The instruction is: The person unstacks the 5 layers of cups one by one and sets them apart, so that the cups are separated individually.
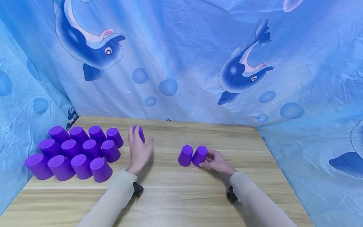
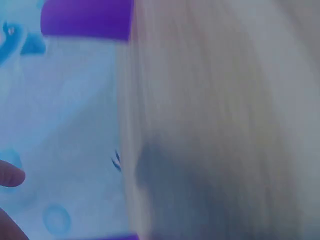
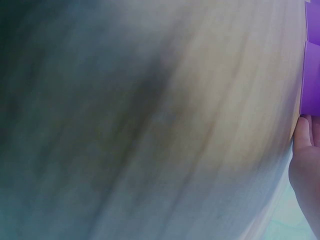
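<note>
Two upside-down purple cups stand side by side near the table's middle, the left cup (image 1: pixel 185 156) and the right cup (image 1: pixel 199 156). My right hand (image 1: pixel 217 162) holds the right cup from its right side, thumb at the front near its rim. The right wrist view shows the fingers (image 3: pixel 303 132) against the purple cup (image 3: pixel 311 80). Farther back and left, my left hand (image 1: pixel 140 153) is spread at another purple cup (image 1: pixel 141 135), partly hidden behind its fingers. In the left wrist view, fingertips (image 2: pixel 11 175) appear apart from a purple cup (image 2: pixel 87 19).
To the left, several upside-down purple cups (image 1: pixel 71 148) stand in three rows on the wooden table (image 1: pixel 170 195). A blue curtain (image 1: pixel 187 56) with dolphins and bubbles hangs behind the table and along its sides. Dark wrist devices (image 1: pixel 138 189) sit at both sleeves.
</note>
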`<action>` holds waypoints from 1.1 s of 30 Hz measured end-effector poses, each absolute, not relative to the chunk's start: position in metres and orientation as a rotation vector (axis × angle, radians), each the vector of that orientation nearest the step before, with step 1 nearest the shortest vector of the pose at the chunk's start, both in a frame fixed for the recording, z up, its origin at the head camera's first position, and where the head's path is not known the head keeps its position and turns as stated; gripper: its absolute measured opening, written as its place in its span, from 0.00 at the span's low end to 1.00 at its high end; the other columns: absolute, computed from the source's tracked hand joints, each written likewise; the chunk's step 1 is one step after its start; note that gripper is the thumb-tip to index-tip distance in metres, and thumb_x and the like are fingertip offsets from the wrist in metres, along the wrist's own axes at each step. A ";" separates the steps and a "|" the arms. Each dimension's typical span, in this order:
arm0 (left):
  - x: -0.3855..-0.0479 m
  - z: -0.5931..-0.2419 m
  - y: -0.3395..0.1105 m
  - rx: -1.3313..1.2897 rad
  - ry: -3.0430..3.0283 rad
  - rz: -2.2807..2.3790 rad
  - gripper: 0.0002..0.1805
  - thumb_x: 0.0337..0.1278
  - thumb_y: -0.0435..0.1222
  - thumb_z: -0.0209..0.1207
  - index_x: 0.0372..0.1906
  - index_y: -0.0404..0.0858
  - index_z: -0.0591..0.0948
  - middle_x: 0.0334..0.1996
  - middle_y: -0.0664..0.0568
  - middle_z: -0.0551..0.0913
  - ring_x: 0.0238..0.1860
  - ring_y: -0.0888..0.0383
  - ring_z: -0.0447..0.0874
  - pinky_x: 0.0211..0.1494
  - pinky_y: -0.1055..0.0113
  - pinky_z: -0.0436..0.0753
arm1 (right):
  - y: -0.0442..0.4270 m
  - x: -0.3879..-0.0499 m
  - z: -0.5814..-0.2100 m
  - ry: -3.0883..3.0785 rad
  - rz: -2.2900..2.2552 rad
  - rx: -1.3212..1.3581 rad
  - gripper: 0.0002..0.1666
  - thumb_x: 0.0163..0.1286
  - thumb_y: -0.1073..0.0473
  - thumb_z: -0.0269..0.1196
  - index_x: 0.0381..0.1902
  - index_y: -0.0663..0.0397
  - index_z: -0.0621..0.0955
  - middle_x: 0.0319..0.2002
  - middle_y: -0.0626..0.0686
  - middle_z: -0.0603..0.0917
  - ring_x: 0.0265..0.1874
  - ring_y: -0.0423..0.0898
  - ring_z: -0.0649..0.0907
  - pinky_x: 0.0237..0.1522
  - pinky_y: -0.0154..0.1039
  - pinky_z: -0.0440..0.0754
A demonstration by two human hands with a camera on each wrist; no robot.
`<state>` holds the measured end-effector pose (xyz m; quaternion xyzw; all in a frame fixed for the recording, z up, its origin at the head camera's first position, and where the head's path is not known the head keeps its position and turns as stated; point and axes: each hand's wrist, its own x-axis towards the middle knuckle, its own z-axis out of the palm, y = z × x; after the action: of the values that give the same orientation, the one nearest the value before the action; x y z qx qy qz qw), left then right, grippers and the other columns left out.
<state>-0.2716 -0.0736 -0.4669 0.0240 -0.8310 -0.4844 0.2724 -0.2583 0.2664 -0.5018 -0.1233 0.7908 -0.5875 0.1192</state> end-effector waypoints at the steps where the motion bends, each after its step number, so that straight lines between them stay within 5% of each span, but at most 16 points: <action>1: -0.268 -0.466 -0.068 0.043 -2.250 -1.310 0.41 0.51 0.37 0.67 0.69 0.36 0.62 0.74 0.44 0.45 0.72 0.47 0.42 0.71 0.50 0.50 | 0.266 -0.258 -0.502 2.312 -1.719 -0.358 0.36 0.51 0.68 0.74 0.59 0.62 0.75 0.54 0.57 0.80 0.55 0.52 0.78 0.62 0.44 0.68; 9: -0.250 -0.468 -0.027 -0.206 -2.489 -1.385 0.45 0.44 0.42 0.72 0.67 0.35 0.64 0.71 0.39 0.53 0.70 0.42 0.52 0.66 0.41 0.58 | 0.268 -0.259 -0.504 2.278 -1.742 -0.340 0.36 0.50 0.67 0.74 0.59 0.61 0.75 0.54 0.57 0.79 0.55 0.52 0.77 0.62 0.44 0.68; 16: -0.245 -0.478 0.005 -0.410 -2.653 -1.506 0.46 0.38 0.46 0.75 0.64 0.33 0.69 0.61 0.38 0.71 0.60 0.41 0.69 0.61 0.47 0.70 | 0.268 -0.258 -0.504 2.278 -1.739 -0.342 0.36 0.51 0.67 0.74 0.59 0.62 0.75 0.54 0.57 0.79 0.55 0.52 0.77 0.63 0.45 0.67; 33: -0.247 -0.487 0.013 -0.391 -2.673 -1.542 0.31 0.52 0.37 0.68 0.60 0.29 0.71 0.49 0.36 0.79 0.51 0.42 0.78 0.56 0.51 0.75 | 0.268 -0.259 -0.503 2.305 -1.711 -0.360 0.37 0.51 0.66 0.74 0.60 0.63 0.74 0.54 0.58 0.79 0.55 0.53 0.77 0.62 0.46 0.67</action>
<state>-0.2473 0.0125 -0.4872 -0.1257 -0.8591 -0.4958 0.0155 -0.2586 0.2675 -0.5032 -0.1235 0.7906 -0.5867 0.1240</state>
